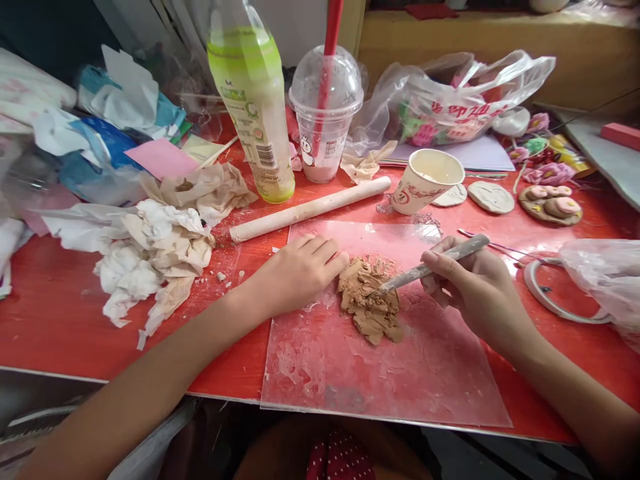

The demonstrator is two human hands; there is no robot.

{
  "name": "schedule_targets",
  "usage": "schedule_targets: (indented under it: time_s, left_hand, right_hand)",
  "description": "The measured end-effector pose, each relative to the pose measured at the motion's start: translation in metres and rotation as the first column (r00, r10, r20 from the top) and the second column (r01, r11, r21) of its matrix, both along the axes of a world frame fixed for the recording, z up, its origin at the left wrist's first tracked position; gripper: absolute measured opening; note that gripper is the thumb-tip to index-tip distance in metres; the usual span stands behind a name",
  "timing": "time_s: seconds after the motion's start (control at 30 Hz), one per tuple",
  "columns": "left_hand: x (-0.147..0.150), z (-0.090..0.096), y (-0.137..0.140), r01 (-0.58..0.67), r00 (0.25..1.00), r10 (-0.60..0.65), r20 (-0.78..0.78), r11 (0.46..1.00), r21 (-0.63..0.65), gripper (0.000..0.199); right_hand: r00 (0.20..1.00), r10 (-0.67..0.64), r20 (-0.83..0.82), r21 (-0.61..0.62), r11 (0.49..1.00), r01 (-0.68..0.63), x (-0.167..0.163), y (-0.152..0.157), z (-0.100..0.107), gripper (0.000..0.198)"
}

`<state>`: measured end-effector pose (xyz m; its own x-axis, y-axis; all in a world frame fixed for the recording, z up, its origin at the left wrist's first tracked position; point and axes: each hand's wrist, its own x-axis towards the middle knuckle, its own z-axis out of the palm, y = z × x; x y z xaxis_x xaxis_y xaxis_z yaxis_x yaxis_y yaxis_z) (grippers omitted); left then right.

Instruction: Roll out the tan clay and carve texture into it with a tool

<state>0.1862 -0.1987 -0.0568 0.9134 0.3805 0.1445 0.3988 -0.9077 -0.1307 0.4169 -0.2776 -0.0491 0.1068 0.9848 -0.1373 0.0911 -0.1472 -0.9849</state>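
A rough, broken-up patch of brown clay (370, 313) lies on a clear plastic sheet (400, 380). My left hand (305, 270) rests palm down at the sheet's left side, fingers stretched out, its thumb at the clay's edge. Between the thumb and fingers of my right hand (467, 277) is a grey, clay-smeared modelling stick (407, 276). It slants down to the left, and its tip touches the top of the clay. Behind the sheet lies a pale rolling pin (310, 208), apart from both hands.
Crumpled tissues (155, 247) cover the red table's left side. A green-labelled bottle (257, 120), a domed plastic cup (323, 127) and a paper cup (427, 180) stand at the back. Flat clay discs (491, 198), a plastic bag (450, 107) and a tape ring (537, 293) lie rightward.
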Motion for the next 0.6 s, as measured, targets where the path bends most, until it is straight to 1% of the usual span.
schedule_targets:
  time_s: [0.07,0.13,0.2,0.23,0.27,0.33,0.43,0.5,0.6]
  left_hand:
    - [0.0,0.0,0.0,-0.005,1.0,0.004,-0.009,1.0,-0.008,0.024]
    - [-0.001,0.0,0.0,-0.009,1.0,0.009,-0.015,1.0,-0.012,0.024]
    - [-0.001,0.0,0.0,-0.009,1.0,0.009,-0.016,1.0,-0.019,0.024]
    - [-0.001,0.0,0.0,-0.01,1.0,0.01,-0.015,1.0,-0.022,0.024]
    - [-0.001,0.0,0.0,-0.011,1.0,0.01,-0.016,1.0,-0.025,0.024]
    - [-0.001,0.001,0.0,-0.012,1.0,0.011,-0.018,1.0,-0.029,0.024]
    - [0.0,0.001,0.0,-0.011,1.0,0.011,-0.017,1.0,-0.027,0.024]
    - [0.001,0.001,0.0,-0.015,1.0,0.014,-0.019,1.0,-0.025,0.024]
    - [0.001,0.001,0.0,-0.018,1.0,0.017,-0.025,0.999,-0.031,0.023]
  right_hand:
    - [0.998,-0.056,0.01,0.029,0.998,0.055,0.002,0.0,0.001,0.025]
    - [0.99,-0.139,-0.016,0.054,0.989,0.139,0.004,0.001,0.002,0.024]
    - [0.974,-0.203,-0.097,0.057,0.976,0.209,0.007,0.003,0.004,0.026]
    - [0.967,-0.21,-0.146,0.049,0.975,0.219,0.007,0.004,0.004,0.028]
    - [0.963,-0.197,-0.186,0.04,0.977,0.208,0.007,0.005,0.004,0.029]
    - [0.965,-0.131,-0.228,0.018,0.99,0.138,0.005,0.007,0.003,0.028]
    - [0.975,-0.046,-0.216,-0.04,0.998,0.038,-0.002,0.006,0.0,0.027]
    - [0.981,-0.054,-0.187,-0.05,0.998,0.045,-0.006,0.004,-0.002,0.027]
    - [0.984,-0.129,-0.122,0.01,0.991,0.131,-0.005,0.002,-0.002,0.028]
